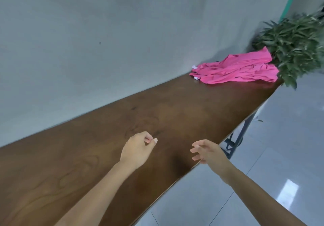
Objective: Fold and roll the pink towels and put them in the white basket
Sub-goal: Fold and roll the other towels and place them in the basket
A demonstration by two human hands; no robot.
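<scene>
A crumpled heap of pink towels [236,68] lies at the far right end of a long brown wooden table [122,129], close to the wall. Both my hands hover above the middle of the table, well short of the heap. My left hand [137,149] has its fingers curled, thumb near the fingertips, and holds nothing. My right hand [207,153] is over the table's near edge with fingers spread and relaxed, also holding nothing. No white basket is in view.
A grey wall [105,41] runs along the table's far side. A leafy green plant [296,45] stands just beyond the table's right end, next to the towels. Glossy pale floor tiles [263,164] and a dark metal table leg [240,136] lie to the right.
</scene>
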